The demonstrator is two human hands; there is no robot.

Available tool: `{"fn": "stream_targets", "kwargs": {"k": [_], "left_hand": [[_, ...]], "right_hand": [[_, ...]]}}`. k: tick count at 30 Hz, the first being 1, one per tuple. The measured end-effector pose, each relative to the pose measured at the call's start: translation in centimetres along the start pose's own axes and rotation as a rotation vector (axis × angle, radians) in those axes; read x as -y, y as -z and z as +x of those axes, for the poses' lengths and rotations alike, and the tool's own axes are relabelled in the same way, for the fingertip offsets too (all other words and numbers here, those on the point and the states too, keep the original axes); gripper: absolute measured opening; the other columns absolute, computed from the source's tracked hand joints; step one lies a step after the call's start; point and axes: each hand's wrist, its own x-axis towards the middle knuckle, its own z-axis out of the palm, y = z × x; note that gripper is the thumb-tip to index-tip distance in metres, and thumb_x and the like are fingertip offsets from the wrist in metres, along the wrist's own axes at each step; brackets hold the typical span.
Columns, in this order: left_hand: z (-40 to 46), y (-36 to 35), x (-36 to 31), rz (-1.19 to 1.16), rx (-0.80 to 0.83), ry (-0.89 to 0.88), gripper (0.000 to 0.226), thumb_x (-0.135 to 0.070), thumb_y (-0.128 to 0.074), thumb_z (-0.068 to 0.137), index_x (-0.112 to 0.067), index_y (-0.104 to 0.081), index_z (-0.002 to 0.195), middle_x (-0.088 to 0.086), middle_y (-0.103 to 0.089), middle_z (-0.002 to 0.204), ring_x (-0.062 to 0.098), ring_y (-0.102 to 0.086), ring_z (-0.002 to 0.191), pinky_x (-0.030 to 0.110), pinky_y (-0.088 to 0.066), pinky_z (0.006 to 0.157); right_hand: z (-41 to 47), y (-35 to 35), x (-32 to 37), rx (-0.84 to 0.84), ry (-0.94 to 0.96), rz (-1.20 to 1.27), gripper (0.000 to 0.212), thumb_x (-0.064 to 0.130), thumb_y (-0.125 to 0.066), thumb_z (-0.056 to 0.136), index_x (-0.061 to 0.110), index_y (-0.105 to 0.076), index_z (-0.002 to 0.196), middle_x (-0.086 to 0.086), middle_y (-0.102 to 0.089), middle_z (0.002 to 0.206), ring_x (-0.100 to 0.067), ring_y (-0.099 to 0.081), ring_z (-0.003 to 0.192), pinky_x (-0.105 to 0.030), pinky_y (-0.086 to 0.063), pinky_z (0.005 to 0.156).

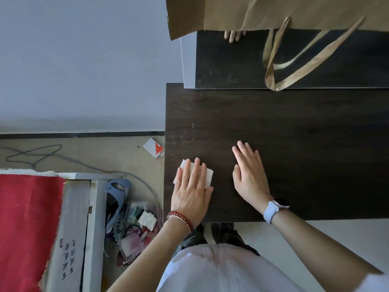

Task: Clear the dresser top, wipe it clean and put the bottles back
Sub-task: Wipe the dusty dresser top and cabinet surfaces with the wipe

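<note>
The dark wood dresser top (294, 133) fills the right half of the view, with pale dust specks near its left edge. My left hand (190, 186) lies flat with straight fingers, pressing a folded white tissue (208, 174) onto the front left corner of the top. My right hand (250, 175) rests flat on the bare wood just to the right, fingers straight and holding nothing; a pale blue watch sits on that wrist. No bottles are in view.
A brown paper bag (273, 11) hangs over the mirror (231, 64) at the back, its handle (273, 81) drooping to the dresser top. On the floor at left lie a blue shoe (115, 197), a clutter-filled plastic bag (136, 228), a grey cable and a red cloth (27, 228).
</note>
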Motion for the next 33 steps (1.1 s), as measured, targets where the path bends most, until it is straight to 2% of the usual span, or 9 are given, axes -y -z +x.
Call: {"fn": "stream_targets", "kwargs": {"k": [4,8,13,18,21,24,28,31,33], "left_hand": [[1.3,0.0,2.4,0.077,0.022,0.077,0.058,-0.041,-0.024,0.092,-0.009,-0.025,0.141,0.016,-0.03,0.148,0.034,-0.025,0.137,0.041,-0.011,0.116],[7.2,2.2,3.8,-0.028,0.051,0.323,0.059,-0.04,-0.017,0.096,-0.013,0.001,0.145,0.012,0.005,0.155,0.029,0.009,0.142,0.036,0.008,0.113],[3.0,0.8,1.0,0.038,0.017,-0.039,0.06,-0.043,-0.028,0.091,-0.013,-0.022,0.142,0.013,-0.026,0.15,0.031,-0.018,0.139,0.038,-0.005,0.116],[0.2,0.3,3.2,-0.087,-0.013,-0.176,0.046,-0.039,-0.041,0.089,-0.017,-0.048,0.128,0.012,-0.047,0.138,0.027,-0.037,0.131,0.04,-0.035,0.107],[1.1,0.8,4.4,-0.225,-0.188,-0.016,0.031,-0.024,-0.046,0.087,-0.014,-0.066,0.109,0.013,-0.054,0.124,0.034,-0.057,0.109,0.038,-0.05,0.084],[1.1,1.8,3.9,-0.437,-0.279,0.107,0.029,-0.023,-0.047,0.086,-0.015,-0.068,0.105,0.011,-0.052,0.109,0.019,-0.056,0.093,0.024,-0.049,0.075],[-0.9,3.3,1.6,-0.77,-0.155,0.183,0.024,-0.022,-0.056,0.085,-0.023,-0.063,0.107,0.001,-0.064,0.086,0.0,-0.054,0.081,0.008,-0.04,0.073],[-1.8,1.9,1.4,-0.397,-0.111,0.237,0.035,-0.039,-0.05,0.083,-0.021,-0.065,0.109,0.003,-0.068,0.088,0.02,-0.056,0.085,0.03,-0.032,0.075],[-1.8,1.5,2.0,-0.127,-0.227,0.32,0.038,-0.038,-0.046,0.082,-0.022,-0.06,0.114,0.006,-0.063,0.096,0.023,-0.047,0.089,0.035,-0.032,0.074]], "right_hand": [[0.1,-0.4,-0.3,0.042,0.007,-0.194,0.052,0.02,-0.024,0.088,0.009,-0.034,0.138,-0.01,-0.034,0.148,-0.024,-0.025,0.138,-0.039,-0.012,0.113],[0.1,-0.7,-0.4,0.028,0.002,-0.218,0.051,0.02,-0.026,0.087,0.01,-0.036,0.137,-0.008,-0.034,0.147,-0.022,-0.025,0.138,-0.038,-0.011,0.113],[0.1,-0.5,-0.4,0.0,0.014,-0.149,0.05,0.02,-0.027,0.087,0.01,-0.039,0.135,-0.008,-0.035,0.147,-0.021,-0.025,0.138,-0.039,-0.014,0.114],[0.1,-0.5,-0.5,-0.014,0.025,-0.134,0.049,0.019,-0.028,0.087,0.01,-0.04,0.134,-0.009,-0.037,0.146,-0.022,-0.025,0.138,-0.038,-0.012,0.114],[0.1,-0.4,-0.4,-0.032,0.02,-0.131,0.048,0.018,-0.03,0.086,0.009,-0.043,0.132,-0.01,-0.039,0.144,-0.023,-0.028,0.137,-0.039,-0.014,0.114],[0.0,-0.4,-0.4,-0.028,0.029,-0.129,0.049,0.019,-0.029,0.087,0.009,-0.042,0.133,-0.01,-0.038,0.145,-0.023,-0.027,0.137,-0.04,-0.015,0.114],[0.0,-0.4,-0.3,-0.03,0.021,-0.119,0.049,0.02,-0.027,0.087,0.008,-0.041,0.133,-0.01,-0.037,0.146,-0.022,-0.026,0.138,-0.04,-0.014,0.114],[0.0,-0.4,-0.3,-0.036,0.026,-0.109,0.049,0.019,-0.027,0.087,0.007,-0.042,0.133,-0.011,-0.038,0.145,-0.024,-0.027,0.137,-0.042,-0.016,0.114],[0.0,-0.5,-0.4,-0.032,0.035,-0.116,0.049,0.019,-0.027,0.087,0.008,-0.042,0.133,-0.011,-0.038,0.145,-0.024,-0.027,0.137,-0.043,-0.017,0.114]]}}
